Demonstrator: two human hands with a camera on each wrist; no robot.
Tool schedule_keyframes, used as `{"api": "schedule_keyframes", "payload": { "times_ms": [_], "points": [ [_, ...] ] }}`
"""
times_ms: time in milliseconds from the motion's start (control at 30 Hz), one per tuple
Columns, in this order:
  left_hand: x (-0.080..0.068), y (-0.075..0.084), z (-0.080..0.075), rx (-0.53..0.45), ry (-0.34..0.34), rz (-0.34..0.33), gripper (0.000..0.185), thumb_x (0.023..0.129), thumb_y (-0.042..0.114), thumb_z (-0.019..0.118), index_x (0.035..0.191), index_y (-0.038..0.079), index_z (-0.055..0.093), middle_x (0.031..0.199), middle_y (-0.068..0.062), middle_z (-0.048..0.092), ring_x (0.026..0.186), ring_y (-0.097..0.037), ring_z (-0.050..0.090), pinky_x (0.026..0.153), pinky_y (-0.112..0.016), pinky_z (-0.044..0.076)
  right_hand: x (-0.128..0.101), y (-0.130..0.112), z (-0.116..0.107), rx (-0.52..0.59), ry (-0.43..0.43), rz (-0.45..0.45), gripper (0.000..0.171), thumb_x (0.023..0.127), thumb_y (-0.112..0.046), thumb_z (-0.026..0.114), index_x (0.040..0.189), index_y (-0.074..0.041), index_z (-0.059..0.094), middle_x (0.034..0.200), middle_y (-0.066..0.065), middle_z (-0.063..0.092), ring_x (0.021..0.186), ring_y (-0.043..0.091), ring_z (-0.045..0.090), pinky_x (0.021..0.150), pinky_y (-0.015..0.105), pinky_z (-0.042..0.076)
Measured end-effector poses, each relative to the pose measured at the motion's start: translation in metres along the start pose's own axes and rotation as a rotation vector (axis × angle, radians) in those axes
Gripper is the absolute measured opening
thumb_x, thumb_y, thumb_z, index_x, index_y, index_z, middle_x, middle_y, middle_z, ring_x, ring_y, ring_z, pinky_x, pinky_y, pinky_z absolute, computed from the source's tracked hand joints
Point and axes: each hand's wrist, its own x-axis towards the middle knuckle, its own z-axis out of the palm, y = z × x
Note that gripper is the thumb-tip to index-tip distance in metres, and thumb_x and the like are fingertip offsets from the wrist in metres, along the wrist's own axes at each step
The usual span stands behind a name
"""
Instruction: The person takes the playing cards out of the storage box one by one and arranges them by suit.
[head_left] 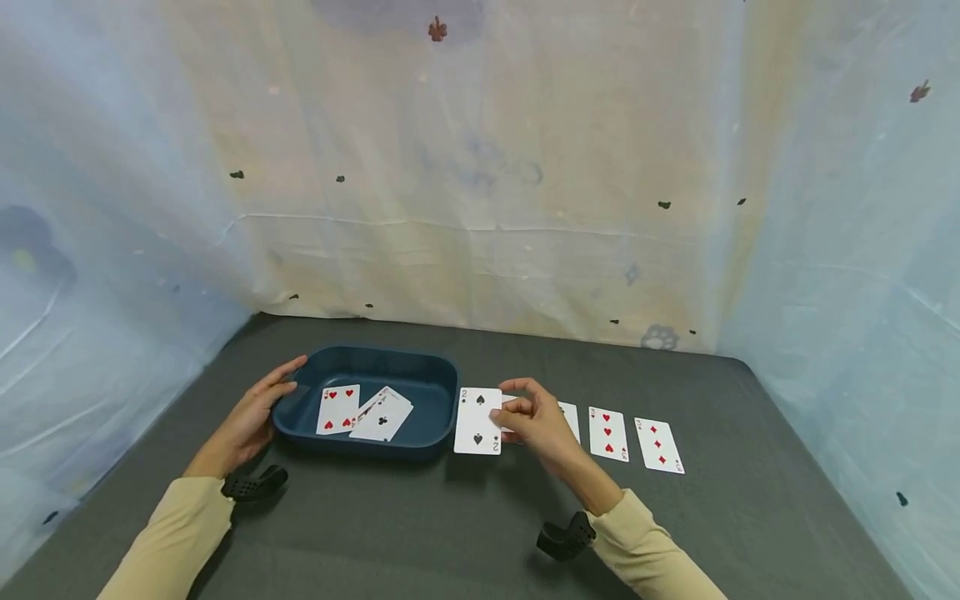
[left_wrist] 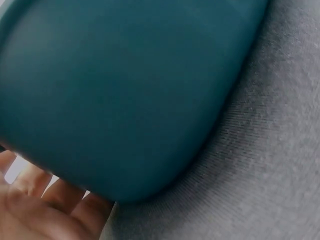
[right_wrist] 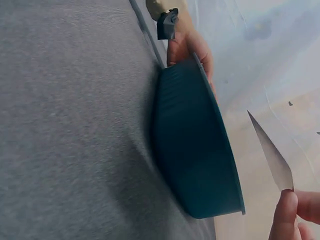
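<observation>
Left hand (head_left: 251,421) gripping the blue tray (head_left: 360,447) by its left end | right hand (head_left: 542,422) pinching the two of spades (head_left: 476,422), raised just beside the tray's right end | four of hearts (head_left: 337,409) inside | three of diamonds (head_left: 659,445) on the tabletop (head_left: 420,533), far right

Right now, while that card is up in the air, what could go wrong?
The two of spades is pinched near one edge, so it might slip from the right hand and miss the blue tray beside it. That hand might also nudge the partly hidden card close by. And since the left hand holds the tray's end, a sudden tug could slide the cards inside around.
</observation>
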Motion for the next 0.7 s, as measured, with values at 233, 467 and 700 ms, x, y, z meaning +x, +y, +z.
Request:
{"api": "schedule_keyframes", "payload": {
  "times_ms": [233, 467, 700],
  "points": [
    [0.004, 0.001, 0.004, 0.142, 0.089, 0.010, 0.053, 0.107, 0.022, 0.041, 0.156, 0.023, 0.022, 0.162, -0.009, -0.005, 0.136, -0.034, 0.025, 0.083, -0.029, 0.050, -0.011, 0.008, -0.009, 0.007, -0.001, 0.002, 0.043, 0.087, 0.003, 0.067, 0.125, 0.007, 0.047, 0.081, 0.004, 0.061, 0.073, 0.013, 0.058, 0.064, 0.028, 0.053],
    [0.003, 0.001, 0.006, 0.096, 0.121, 0.020, 0.050, 0.106, 0.020, 0.043, 0.153, 0.014, 0.030, 0.160, -0.012, 0.004, 0.120, -0.022, 0.046, 0.078, -0.027, 0.052, -0.023, 0.020, -0.016, 0.011, 0.005, 0.026, 0.043, 0.089, 0.004, 0.064, 0.127, 0.009, 0.044, 0.082, 0.003, 0.060, 0.071, 0.012, 0.057, 0.066, 0.034, 0.053],
    [0.006, -0.001, 0.003, -0.027, 0.096, 0.051, 0.047, 0.105, 0.019, 0.044, 0.151, 0.012, 0.035, 0.147, -0.009, 0.025, 0.094, -0.013, 0.062, 0.073, -0.028, 0.054, -0.031, 0.026, -0.020, 0.035, 0.042, 0.072, 0.047, 0.086, 0.006, 0.064, 0.128, 0.009, 0.043, 0.082, 0.005, 0.058, 0.073, 0.014, 0.058, 0.063, 0.032, 0.053]
  ]
}}
